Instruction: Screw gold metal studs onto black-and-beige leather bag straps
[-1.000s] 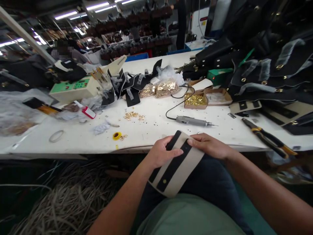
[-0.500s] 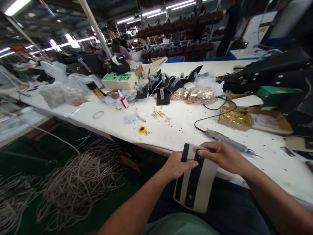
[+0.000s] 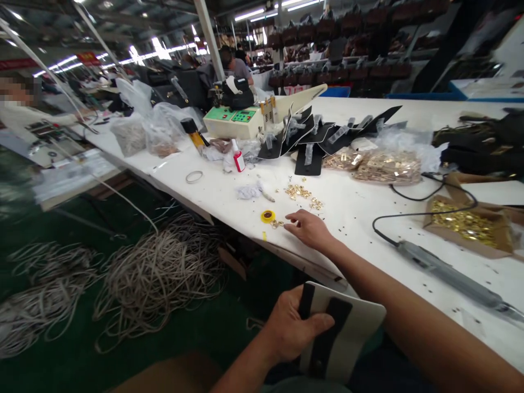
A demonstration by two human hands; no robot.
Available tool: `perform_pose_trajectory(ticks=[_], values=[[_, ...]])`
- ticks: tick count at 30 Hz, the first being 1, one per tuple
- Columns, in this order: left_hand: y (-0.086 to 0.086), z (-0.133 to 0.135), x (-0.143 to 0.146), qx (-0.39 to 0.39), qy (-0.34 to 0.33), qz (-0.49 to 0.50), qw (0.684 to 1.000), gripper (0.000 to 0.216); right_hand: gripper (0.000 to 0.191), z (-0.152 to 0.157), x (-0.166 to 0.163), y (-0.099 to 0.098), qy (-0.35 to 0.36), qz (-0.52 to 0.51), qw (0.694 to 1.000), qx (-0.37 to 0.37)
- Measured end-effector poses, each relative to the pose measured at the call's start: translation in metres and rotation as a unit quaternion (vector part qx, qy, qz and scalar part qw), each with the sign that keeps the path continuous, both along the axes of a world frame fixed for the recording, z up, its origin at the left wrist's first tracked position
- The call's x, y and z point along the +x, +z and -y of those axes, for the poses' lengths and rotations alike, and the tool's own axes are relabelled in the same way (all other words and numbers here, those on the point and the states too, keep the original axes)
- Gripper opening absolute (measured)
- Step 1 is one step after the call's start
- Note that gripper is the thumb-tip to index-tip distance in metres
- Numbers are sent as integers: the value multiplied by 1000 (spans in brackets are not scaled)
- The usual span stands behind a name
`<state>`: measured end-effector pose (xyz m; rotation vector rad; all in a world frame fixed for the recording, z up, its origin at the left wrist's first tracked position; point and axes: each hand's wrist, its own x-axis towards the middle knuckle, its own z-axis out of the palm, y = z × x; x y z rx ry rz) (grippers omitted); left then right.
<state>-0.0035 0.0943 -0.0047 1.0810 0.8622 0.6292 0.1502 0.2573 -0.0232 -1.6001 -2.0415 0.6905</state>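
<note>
White worktable [image 3: 221, 192], gold rings [image 3: 275, 224], green floor [image 3: 200, 327], strip lights [image 3: 249, 15]

Rings [image 3: 276, 224] beside tape roll [image 3: 268, 217] on table [image 3: 216, 194]

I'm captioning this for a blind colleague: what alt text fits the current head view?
A person's left hand holds a striped panel below a white table's edge, while the right hand is over the table beside small gold rings and a yellow roll. A grey corded tool lies to the right; tangled pale strips cover part of the floor.
</note>
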Motion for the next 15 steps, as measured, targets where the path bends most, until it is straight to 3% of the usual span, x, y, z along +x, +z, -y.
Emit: perform_pose_trajectory(ticks=[7, 12, 15], values=[[-4, -7, -15, 21, 29, -46, 998, 31, 22, -13, -25, -18, -33, 30, 999, 1], [-4, -8, -15, 37, 22, -53, 998, 28, 16, -7, -20, -11, -66, -15, 998, -12], [1, -9, -16, 89, 37, -96, 991, 24, 18, 15, 2, -1, -62, -113, 991, -46]])
